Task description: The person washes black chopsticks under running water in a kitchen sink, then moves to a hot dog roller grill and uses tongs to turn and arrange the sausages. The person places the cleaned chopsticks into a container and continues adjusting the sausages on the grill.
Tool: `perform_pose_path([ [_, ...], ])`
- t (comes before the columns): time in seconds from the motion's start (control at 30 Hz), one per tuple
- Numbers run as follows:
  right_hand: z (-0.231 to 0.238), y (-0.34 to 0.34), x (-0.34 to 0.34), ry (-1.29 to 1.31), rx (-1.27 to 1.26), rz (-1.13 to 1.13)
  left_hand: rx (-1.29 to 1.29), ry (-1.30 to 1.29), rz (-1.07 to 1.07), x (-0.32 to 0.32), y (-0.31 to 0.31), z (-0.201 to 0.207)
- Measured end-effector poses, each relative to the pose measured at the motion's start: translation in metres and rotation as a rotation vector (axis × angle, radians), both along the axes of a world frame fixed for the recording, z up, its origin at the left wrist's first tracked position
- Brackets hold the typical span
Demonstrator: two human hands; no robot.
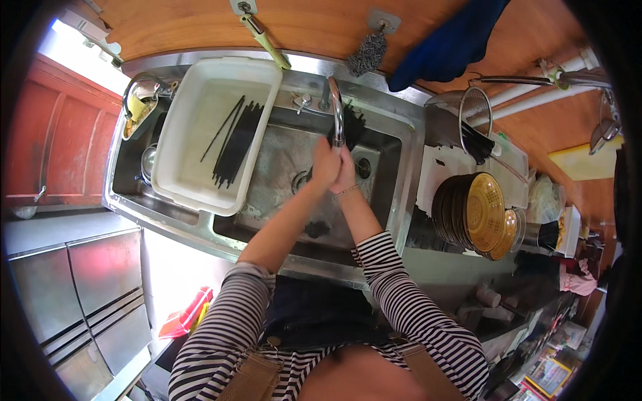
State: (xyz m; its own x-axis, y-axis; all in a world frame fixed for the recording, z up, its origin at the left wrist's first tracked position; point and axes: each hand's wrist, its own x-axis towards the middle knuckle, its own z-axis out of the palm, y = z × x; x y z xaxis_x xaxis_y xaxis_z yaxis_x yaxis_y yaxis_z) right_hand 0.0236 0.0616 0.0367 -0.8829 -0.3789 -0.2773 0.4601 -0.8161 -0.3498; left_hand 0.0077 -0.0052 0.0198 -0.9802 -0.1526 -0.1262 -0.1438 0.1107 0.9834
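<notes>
Below the curved chrome faucet (337, 110), my left hand (326, 162) and my right hand (345, 172) are pressed together over the metal sink (281, 154). Both close around a bundle of black chopsticks (354, 121), whose far ends fan out behind the faucet; my fingers hide the rest of it. More black chopsticks (239, 144) lie in the white plastic basin (160, 170) to the left, most side by side and a few apart. Whether water is running is hard to make out.
Stacked amber glass plates (485, 207) stand on the right counter, near a wire strainer (475, 113). A green-handled peeler-like tool (266, 43), a steel scrubber (368, 55) and a blue cloth (448, 47) hang on the back wall. A second faucet (134, 87) rises behind the basin's left side.
</notes>
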Motion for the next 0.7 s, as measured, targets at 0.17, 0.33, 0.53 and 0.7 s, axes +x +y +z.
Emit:
perform_pose_path([
  [0.17,0.002,-0.018,0.01,-0.079,0.02,-0.047,-0.163,-0.228,0.055,-0.02,-0.024,-0.003],
  [0.33,0.011,0.001,-0.002,0.097,-0.128,0.056,-0.293,-0.045,-0.077,0.006,-0.001,0.005],
  [0.53,0.008,-0.005,0.001,-0.004,0.02,-0.033,-0.354,0.009,-0.018,-0.002,0.004,-0.018],
  [0.7,0.019,-0.01,0.014,-0.098,0.001,-0.059,-0.143,0.023,-0.012,-0.014,-0.008,-0.026],
])
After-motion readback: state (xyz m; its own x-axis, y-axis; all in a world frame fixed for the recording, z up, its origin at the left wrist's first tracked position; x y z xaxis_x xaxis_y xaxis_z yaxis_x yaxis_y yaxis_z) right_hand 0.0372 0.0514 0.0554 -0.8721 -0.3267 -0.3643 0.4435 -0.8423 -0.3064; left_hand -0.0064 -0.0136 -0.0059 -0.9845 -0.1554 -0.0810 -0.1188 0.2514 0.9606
